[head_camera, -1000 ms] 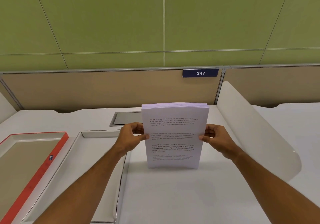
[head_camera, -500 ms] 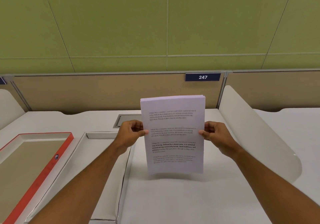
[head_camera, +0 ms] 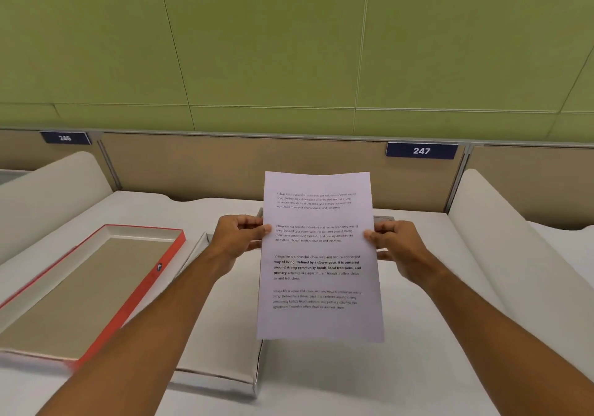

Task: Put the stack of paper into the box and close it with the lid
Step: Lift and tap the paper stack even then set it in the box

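Note:
The stack of paper (head_camera: 319,255), white sheets with printed text, hangs upright in the air above the desk, its printed face towards me. My left hand (head_camera: 239,237) grips its left edge and my right hand (head_camera: 397,247) grips its right edge. The white box (head_camera: 221,364) lies open on the desk below and left of the stack, mostly hidden by my left forearm. Its lid (head_camera: 135,300), red-edged with a brownish inside, lies upside down further left.
A low tan partition (head_camera: 225,165) with number plates 245 and 247 runs along the back of the white desk (head_camera: 353,383). Curved white dividers stand at the left (head_camera: 48,190) and right (head_camera: 501,239). A grey cable hatch peeks out behind the paper.
The stack has been lifted off the desk, where its lower edge rested, and now hangs in the air. The view has turned left, so the box and lid sit nearer the centre.

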`<state>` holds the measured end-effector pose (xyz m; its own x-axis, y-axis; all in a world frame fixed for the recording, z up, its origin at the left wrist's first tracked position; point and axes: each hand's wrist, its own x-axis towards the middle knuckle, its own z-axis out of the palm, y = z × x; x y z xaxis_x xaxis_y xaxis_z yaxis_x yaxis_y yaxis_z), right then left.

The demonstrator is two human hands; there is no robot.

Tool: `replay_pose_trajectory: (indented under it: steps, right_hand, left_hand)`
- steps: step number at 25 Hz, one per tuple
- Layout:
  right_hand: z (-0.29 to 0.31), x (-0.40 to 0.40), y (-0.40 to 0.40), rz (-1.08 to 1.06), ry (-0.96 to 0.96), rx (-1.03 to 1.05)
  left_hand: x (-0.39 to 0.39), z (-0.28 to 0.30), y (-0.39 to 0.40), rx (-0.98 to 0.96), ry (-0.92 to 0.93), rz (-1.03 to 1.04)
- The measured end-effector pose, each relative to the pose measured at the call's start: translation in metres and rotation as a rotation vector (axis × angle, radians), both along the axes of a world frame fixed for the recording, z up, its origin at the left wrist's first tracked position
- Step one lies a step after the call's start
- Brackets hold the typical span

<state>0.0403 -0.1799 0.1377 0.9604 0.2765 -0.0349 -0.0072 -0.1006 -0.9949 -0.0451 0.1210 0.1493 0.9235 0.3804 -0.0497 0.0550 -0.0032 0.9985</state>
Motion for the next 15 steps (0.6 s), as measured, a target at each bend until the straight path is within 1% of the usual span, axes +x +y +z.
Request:
replay_pose_trajectory:
  steps: [4, 7, 11, 15]
  right_hand:
    - [-0.002, -0.004, 0.05, 0.014, 0.077, -0.03]
    - [-0.012, -0.01, 0.097, -0.025, 0.14, -0.045]
    - [-0.034, -0.018, 0.165, -0.115, 0.248, -0.115]
    - [-0.058, -0.024, 0.216, -0.189, 0.349, -0.217]
  left_hand:
    - [-0.008, -0.007, 0.045, 0.0, 0.071, 0.053]
    - [-0.009, -0.019, 0.088, -0.006, 0.126, 0.101]
    - [-0.008, -0.038, 0.143, 0.022, 0.219, 0.079]
    - [0.0, -0.057, 0.181, 0.056, 0.351, 0.075]
